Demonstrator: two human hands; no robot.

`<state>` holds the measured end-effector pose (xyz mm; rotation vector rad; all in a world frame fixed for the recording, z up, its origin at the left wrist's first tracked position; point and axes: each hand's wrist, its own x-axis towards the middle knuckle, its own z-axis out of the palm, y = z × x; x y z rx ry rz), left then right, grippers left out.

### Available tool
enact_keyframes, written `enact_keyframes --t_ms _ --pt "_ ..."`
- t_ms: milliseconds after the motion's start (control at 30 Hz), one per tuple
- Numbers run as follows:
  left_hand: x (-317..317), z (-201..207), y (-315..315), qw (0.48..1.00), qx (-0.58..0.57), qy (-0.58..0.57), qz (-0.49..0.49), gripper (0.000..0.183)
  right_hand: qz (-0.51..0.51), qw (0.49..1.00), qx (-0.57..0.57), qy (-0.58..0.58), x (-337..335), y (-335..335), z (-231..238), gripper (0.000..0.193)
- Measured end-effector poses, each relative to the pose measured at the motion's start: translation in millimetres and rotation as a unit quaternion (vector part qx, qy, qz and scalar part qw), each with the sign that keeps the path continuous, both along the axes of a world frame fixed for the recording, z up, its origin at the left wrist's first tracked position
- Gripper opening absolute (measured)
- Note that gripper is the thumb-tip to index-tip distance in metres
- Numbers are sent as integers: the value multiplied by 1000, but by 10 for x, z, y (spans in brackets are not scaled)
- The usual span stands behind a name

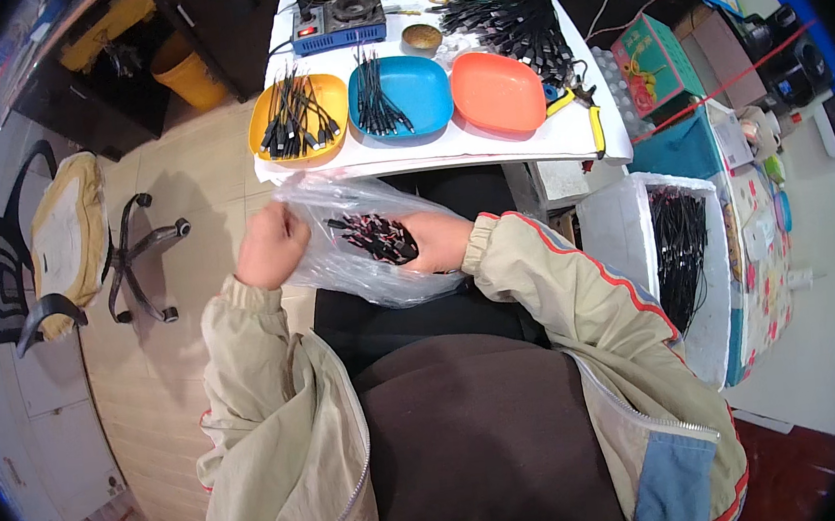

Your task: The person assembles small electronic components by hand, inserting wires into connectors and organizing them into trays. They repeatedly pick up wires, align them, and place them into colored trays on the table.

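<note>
Over my lap is a clear plastic bag [364, 281]. My left hand [273, 244] is closed in a fist on the bag's left edge. A bunch of short black cables [375, 239] with pale and reddish ends lies at the bag, and my right hand [439, 240] is wrapped round its right side. I cannot tell how far the bunch is inside the bag. Just beyond, on the table, a yellow tray [260, 145] and a blue tray [432, 93] each hold black cables with connectors. An orange-red tray [497, 92] beside them holds nothing.
A large pile of black cables [515, 25] lies at the table's far right, near yellow-handled pliers [596, 128]. At the back left stands a blue soldering unit [340, 32]. To my right a white foam box [624, 215] contains more cables; an office chair [74, 238] is at left.
</note>
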<state>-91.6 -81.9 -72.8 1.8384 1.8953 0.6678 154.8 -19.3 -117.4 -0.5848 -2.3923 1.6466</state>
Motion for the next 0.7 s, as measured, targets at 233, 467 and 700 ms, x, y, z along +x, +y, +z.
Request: enact_keyframes --t_ms 233,467,700 --pt "104 111 148 884 -152 -441 28 19 16 1000 -12 -19 87 -32 93 61" --pt "4 -237 -258 947 -196 -246 -62 39 -111 944 -288 121 417 -146 217 42" --pt "792 -168 -171 869 -55 -467 -154 78 -276 946 -143 94 131 -277 175 52"
